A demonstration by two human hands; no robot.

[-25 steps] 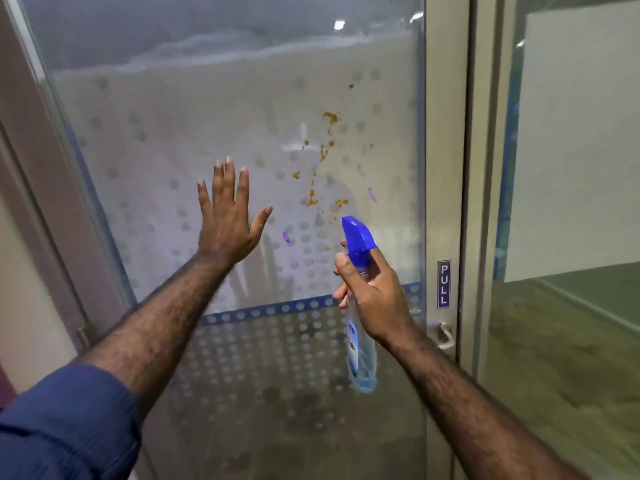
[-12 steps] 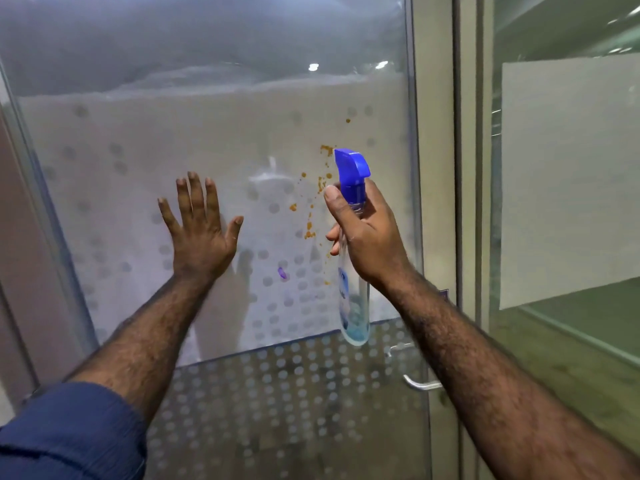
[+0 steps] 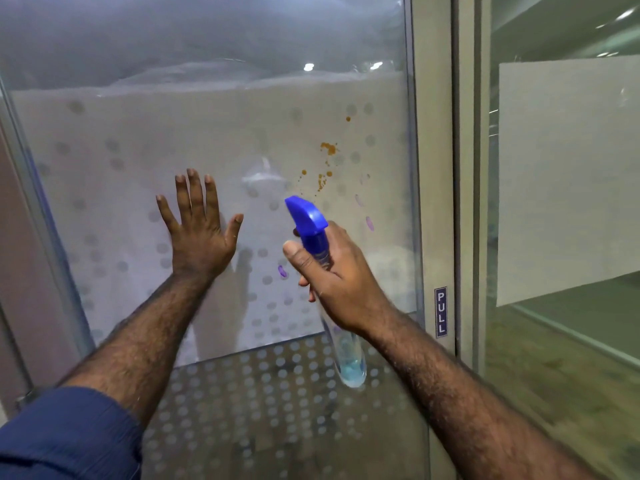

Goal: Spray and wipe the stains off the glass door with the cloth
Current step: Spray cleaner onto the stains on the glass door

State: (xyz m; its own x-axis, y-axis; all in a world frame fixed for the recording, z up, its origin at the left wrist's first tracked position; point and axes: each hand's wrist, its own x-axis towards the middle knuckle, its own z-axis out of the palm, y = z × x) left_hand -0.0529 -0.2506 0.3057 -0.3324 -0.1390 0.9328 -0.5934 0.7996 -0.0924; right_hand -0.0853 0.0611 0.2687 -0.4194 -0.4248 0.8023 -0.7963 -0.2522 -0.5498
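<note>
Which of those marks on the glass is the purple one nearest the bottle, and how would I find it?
Start at the frosted, dotted glass door and find the right hand gripping the blue-topped spray bottle. Just left of that hand's thumb sits a small purple smear. Unlike the orange splatter higher up and the paler purple marks on the hand's other side, it is darker and stands alone.

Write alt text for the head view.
A right hand grips a blue-topped spray bottle aimed at orange stains on a frosted glass door, while the left hand presses flat against the glass.
</note>
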